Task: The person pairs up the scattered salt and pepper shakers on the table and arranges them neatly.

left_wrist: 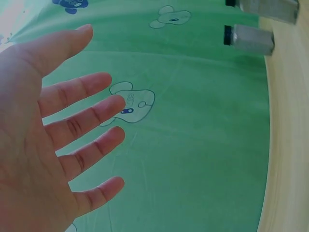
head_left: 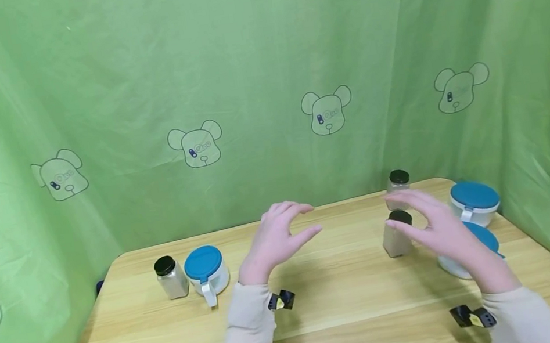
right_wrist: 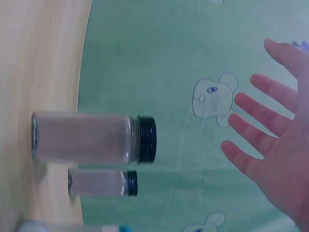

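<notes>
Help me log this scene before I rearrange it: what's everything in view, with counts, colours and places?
Black-lidded jars: 3, clear, one on the table's left, two on its right
Blue-lidded containers: 3, white, one left, two right
Table: 1, pale wood, beneath them
Curtain: count unclear, green with animal-head print, behind and at both sides
Dark shape: 1, too unclear to name, at the table's left edge
Wrist devices: 2, black with yellow, one by each sleeve
Sleeves: 2, cream, bottom of the head view
Left grip: 1, bare, above the table, holding nothing
Right grip: 1, bare, above the table's right side, holding nothing
</notes>
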A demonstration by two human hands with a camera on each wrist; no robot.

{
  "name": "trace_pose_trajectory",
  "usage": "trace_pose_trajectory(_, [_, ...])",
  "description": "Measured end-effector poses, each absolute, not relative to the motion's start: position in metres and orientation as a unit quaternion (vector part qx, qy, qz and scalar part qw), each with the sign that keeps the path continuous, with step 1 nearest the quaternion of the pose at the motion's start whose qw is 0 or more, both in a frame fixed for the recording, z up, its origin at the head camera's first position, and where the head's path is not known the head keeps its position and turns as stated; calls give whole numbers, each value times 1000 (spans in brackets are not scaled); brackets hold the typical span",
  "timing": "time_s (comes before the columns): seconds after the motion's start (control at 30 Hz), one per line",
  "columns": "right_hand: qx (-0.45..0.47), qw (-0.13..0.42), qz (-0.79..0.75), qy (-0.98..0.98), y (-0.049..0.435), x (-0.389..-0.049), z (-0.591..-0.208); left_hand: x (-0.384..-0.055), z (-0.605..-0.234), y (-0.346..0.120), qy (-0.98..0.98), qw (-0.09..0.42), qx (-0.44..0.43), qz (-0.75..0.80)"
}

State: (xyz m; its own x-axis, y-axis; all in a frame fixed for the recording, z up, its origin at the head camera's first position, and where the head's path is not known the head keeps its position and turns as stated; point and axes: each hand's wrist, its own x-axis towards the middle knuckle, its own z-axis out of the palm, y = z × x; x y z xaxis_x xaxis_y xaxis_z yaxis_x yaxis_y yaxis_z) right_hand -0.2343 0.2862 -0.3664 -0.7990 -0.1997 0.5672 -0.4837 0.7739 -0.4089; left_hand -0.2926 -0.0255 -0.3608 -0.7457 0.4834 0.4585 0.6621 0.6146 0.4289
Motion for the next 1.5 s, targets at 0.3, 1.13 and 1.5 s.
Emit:
trace_pose_trajectory(0.3, [162,295,291,-896,315,-227,-368,-291,-356,-3,-877,123,-312,-345])
trace_pose_trajectory(1.13, [0,197,324,-925,385,-198,-404,-292,-378,52,-841,72,-291,-451])
trace_pose_trajectory(1.5, [-33,150,346,-925,398,-198,-428,-297,-389,74,-822,61,-274,-496])
